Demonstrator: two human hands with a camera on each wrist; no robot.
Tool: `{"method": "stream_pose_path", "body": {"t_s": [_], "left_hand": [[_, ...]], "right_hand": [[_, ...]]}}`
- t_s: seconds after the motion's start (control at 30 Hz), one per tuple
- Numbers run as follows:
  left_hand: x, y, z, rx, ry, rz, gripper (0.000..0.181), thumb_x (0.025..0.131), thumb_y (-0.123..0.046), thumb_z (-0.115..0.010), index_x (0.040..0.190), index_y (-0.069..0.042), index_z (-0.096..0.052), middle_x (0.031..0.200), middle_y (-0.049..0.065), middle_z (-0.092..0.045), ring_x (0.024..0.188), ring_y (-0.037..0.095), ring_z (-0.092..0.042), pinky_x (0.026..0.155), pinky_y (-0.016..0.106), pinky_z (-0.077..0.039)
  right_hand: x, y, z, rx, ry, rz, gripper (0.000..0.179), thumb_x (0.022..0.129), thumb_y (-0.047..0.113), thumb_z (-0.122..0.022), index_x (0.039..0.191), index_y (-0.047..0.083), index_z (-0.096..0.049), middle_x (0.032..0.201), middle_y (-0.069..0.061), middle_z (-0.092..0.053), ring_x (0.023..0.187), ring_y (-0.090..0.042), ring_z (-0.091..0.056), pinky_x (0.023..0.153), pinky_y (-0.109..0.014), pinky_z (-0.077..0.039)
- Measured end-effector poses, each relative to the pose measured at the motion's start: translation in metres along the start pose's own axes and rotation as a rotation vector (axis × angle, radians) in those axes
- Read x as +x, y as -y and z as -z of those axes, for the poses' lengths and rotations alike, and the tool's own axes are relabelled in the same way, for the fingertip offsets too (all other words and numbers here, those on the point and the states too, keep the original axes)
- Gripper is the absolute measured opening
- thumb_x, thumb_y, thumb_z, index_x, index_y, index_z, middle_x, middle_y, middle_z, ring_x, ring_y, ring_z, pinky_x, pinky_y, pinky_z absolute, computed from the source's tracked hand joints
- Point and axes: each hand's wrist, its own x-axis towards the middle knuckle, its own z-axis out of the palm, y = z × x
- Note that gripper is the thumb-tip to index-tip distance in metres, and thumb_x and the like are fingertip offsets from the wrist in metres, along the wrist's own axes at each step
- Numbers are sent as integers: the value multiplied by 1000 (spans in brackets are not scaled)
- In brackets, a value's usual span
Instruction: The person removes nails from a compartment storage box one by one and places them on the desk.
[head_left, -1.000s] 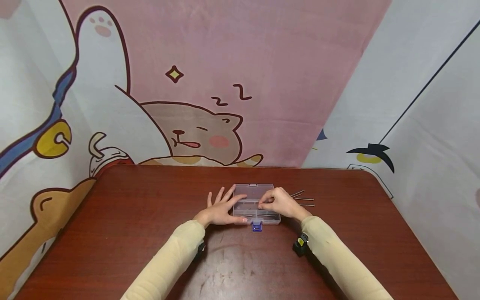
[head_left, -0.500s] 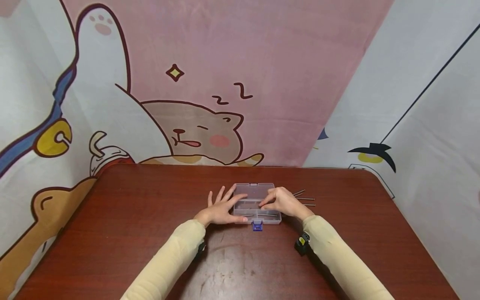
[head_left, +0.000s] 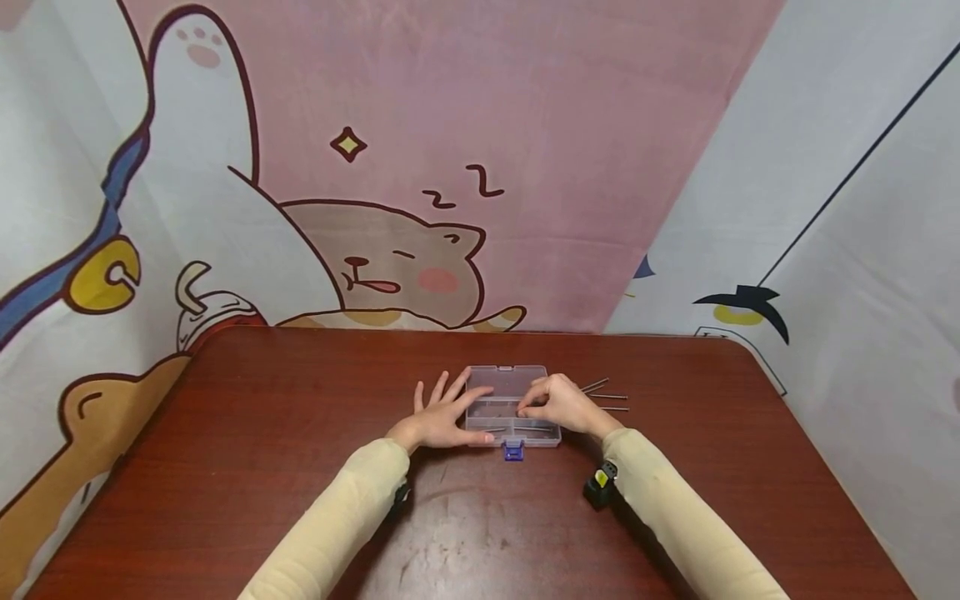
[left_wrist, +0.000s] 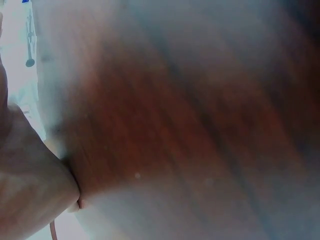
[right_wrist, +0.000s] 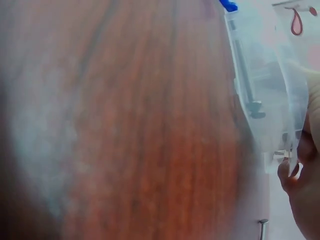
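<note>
A clear plastic compartment box (head_left: 517, 383) with a blue latch (head_left: 513, 452) lies with its lid swung back on the table. My left hand (head_left: 442, 421) is spread at its left side, thumb along the front edge and index finger reaching over the box. The right hand (head_left: 558, 404) reaches in from the right, thumb and fingertips pinched together over the middle compartment. A small bit of metal, seemingly a nail, shows at those fingertips, mostly hidden by the hand and plastic. A nail (right_wrist: 245, 75) lies in the front compartment, its head towards the right end.
To the right of the box, several loose nails (head_left: 611, 397) lie on the brown wooden table (head_left: 480, 533), partly behind the right hand. Behind the table hangs a printed cloth (head_left: 585, 167) with cartoon animals. A small black camera (head_left: 600, 487) sits on the right wrist.
The right hand's fingertips shift slightly within the middle compartment, staying pinched. The left hand and the box hold their places, and the loose nails lie as before.
</note>
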Motion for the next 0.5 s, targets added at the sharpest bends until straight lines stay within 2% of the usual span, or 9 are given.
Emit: {"method": "stream_pose_path", "body": {"t_s": [0.1, 0.2, 0.37, 0.5], "left_hand": [[1, -1, -1, -1, 3, -4, 83, 83, -66, -61, 152, -35, -28, 162, 4, 4, 144, 40, 4, 103, 68, 10], [1, -1, -2, 0, 0, -4, 83, 82, -67, -61, 152, -35, -29, 162, 5, 3, 144, 40, 4, 103, 68, 9], [2, -1, -1, -1, 0, 1, 82, 82, -67, -61, 152, -36, -29, 162, 4, 4, 144, 40, 5, 103, 67, 9], [2, 1, -1, 0, -2, 2, 82, 82, -67, -61, 152, -37, -28, 162, 3, 4, 144, 40, 5, 103, 67, 10]], "right_hand": [[-3, -3, 0, 132, -4, -10, 6, 82, 7, -77, 83, 12, -79, 77, 8, -66, 68, -6, -54, 58, -22, -44], [-6, -3, 0, 198, -25, -9, 6, 81, 2, -76, 84, 7, -78, 78, 2, -68, 68, -7, -54, 59, -21, -44], [-9, 12, 7, 212, -69, 10, 5, 81, -4, -74, 85, -2, -76, 77, -10, -68, 63, -8, -49, 54, -18, -38], [-12, 32, 18, 243, -77, -40, 5, 83, -4, -72, 87, -6, -75, 78, -13, -68, 61, -10, -45, 54, -19, -34]]}}
